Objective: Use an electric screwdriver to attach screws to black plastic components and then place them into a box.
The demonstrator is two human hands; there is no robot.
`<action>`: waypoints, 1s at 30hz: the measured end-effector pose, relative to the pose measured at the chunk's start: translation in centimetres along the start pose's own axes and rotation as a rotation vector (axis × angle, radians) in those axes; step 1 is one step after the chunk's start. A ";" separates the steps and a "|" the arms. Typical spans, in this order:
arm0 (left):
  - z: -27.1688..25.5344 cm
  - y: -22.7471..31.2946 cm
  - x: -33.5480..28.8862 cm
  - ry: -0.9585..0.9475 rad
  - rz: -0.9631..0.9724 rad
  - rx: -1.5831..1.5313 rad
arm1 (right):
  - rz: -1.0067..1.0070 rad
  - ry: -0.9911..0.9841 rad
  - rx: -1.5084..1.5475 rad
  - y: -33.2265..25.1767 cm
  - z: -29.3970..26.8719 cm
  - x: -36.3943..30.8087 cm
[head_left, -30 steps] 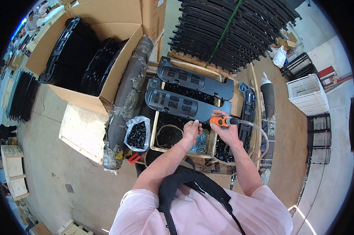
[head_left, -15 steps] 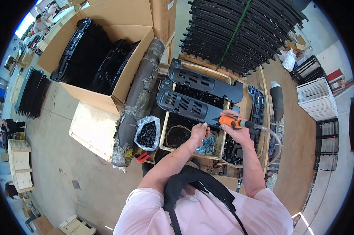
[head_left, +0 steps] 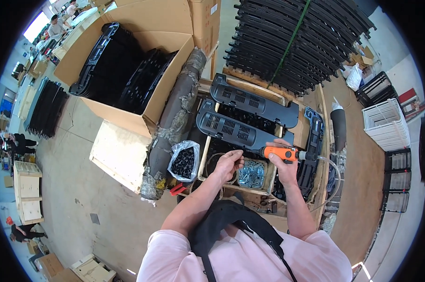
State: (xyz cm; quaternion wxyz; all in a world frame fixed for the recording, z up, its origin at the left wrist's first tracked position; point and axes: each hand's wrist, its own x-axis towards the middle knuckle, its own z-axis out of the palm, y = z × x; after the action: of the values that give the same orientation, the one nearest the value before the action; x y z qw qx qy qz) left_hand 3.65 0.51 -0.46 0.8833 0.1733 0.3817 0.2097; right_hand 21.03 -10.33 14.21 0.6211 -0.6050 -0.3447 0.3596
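An orange powered screwdriver [head_left: 279,153] with a clear hose lies level in my right hand [head_left: 286,170], whose fingers wrap round its body. The tool's dark tip points left along the near edge of a black vented plastic panel [head_left: 226,128]. My left hand [head_left: 228,163] is closed in a pinch just left of that tip, by the same edge. What its fingertips hold, if anything, is too small to make out. A second black vented panel [head_left: 255,101] lies behind the first. Both rest across a wooden compartment box. Below my hands sits a tray of loose silvery screws [head_left: 251,175].
Left of the box stands a clear bag of small black parts [head_left: 183,162], beside a padded wrapped roll [head_left: 178,101]. A cardboard carton [head_left: 168,91] holds more black panels. Stacked black parts [head_left: 297,44] rise behind. Another dark panel [head_left: 311,134] lies at the right.
My left hand has drawn left, away from the screw tray, which shows more fully. The screwdriver has turned more level, and the whole view has shifted a little.
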 end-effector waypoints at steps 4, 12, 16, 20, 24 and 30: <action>-0.6 1.2 -0.9 0.024 0.039 -0.138 | 0.040 -0.016 -0.005 0.1 2.0 0.1; -1.9 1.9 -1.3 0.069 0.048 -0.366 | 0.017 -0.086 -0.022 0.5 5.0 1.2; -2.3 2.1 -1.5 0.066 0.063 -0.375 | 0.032 -0.090 -0.009 0.5 6.0 1.3; -2.3 2.4 -1.5 0.050 0.063 -0.372 | 0.034 -0.104 -0.005 0.7 6.5 1.4; -2.6 2.6 -1.4 0.006 0.067 -0.364 | 0.044 -0.111 -0.035 0.6 6.7 1.5; -2.8 2.4 -1.3 -0.023 0.036 -0.375 | 0.050 -0.129 -0.035 0.8 6.5 1.6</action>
State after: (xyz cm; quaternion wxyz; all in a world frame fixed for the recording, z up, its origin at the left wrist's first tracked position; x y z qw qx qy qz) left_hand 0.21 2.34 -0.38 0.9005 0.0147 0.3227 0.2910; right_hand 16.20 -5.65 13.62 0.5778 -0.5997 -0.3751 0.4071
